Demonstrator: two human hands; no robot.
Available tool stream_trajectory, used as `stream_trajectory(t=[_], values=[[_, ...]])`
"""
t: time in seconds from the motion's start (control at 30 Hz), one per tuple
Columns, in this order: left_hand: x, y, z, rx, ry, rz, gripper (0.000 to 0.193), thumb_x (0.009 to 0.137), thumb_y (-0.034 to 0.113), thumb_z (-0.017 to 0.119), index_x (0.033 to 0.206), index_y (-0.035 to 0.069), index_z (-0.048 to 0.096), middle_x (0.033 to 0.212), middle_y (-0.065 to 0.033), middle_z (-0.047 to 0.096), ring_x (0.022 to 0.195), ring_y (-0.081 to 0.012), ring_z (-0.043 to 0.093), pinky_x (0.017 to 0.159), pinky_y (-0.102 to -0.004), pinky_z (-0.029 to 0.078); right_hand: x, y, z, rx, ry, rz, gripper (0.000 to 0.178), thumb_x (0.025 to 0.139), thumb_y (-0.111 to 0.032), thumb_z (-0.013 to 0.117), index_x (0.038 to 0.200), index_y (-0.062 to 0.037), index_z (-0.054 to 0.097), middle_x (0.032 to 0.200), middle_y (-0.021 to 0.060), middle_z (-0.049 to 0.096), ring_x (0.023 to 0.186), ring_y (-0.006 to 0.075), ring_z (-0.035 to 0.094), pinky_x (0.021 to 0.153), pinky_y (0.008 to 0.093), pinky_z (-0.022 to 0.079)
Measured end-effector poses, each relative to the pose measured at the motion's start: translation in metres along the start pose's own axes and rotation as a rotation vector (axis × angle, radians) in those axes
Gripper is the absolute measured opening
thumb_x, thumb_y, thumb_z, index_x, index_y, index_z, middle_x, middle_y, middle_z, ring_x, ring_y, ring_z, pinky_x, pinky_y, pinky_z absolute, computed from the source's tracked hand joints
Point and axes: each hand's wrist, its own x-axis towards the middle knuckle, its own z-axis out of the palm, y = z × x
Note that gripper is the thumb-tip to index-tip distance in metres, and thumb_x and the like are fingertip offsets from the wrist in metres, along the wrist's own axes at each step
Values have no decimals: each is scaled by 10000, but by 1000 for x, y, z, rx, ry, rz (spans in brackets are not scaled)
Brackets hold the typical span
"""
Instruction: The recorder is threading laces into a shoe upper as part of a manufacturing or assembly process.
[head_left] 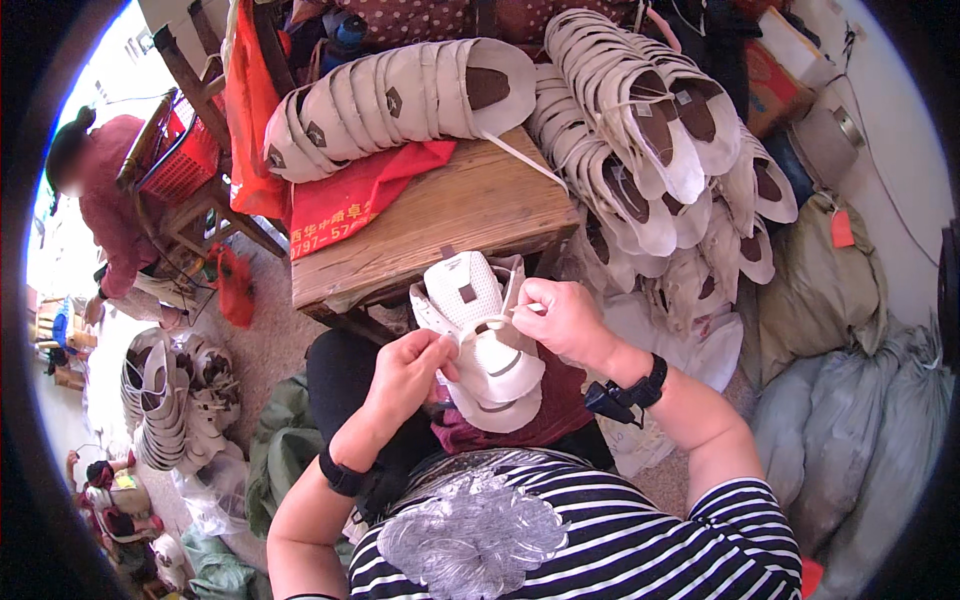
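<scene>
A white shoe upper (492, 377) lies on my lap, toe toward me. Its perforated tongue (463, 287) stands up at the far end, with a small dark square on it. A whitish shoelace (487, 324) runs across the upper's throat between my hands. My left hand (410, 372) is closed, thumb and forefinger pinched on the lace at the upper's left side. On the other side my right hand (562, 318) is closed in a pinch around the lace, fingers curled. The lace's exact ends are hidden by my fingertips.
Ahead stands a wooden table (440, 225) bearing a red bag (370, 190) and a nested row of shoe uppers (395, 105). More stacked uppers (630, 130) rise at the right, near full sacks (860, 420). Another person (115, 200) sits far left; further uppers (160, 400) lie on the floor.
</scene>
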Motion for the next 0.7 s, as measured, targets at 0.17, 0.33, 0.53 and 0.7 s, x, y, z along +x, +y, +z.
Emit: stream_trajectory(t=[0.17,0.33,0.53,0.7], values=[[5,5,-1,51,-36,-31,261,970,226,533,880,11,649,662,-39,649,457,-69,504,418,-225,397,2,-1,7,93,1,-56,200,802,-260,671,770,-66,632,675,166,620,599,332,627,539,393,467],[8,17,-3,85,-53,-123,263,940,221,543,817,16,655,635,-27,633,468,-73,522,421,-229,400,6,-7,-8,-68,-100,-116,140,822,-205,633,756,-83,651,685,141,649,656,335,641,636,414,492],[16,29,6,904,100,317,256,873,199,574,725,4,650,686,-152,681,540,-253,645,502,-390,506,14,-17,-21,-560,-3,-559,177,750,-144,675,889,-61,603,921,125,580,911,313,576,788,430,431],[15,52,13,1479,-39,206,205,822,253,677,798,53,637,787,-134,652,734,-321,674,654,-450,536,32,-15,-27,-521,-294,-562,351,729,-124,721,1009,-38,528,1004,137,513,954,338,583,792,433,497]])
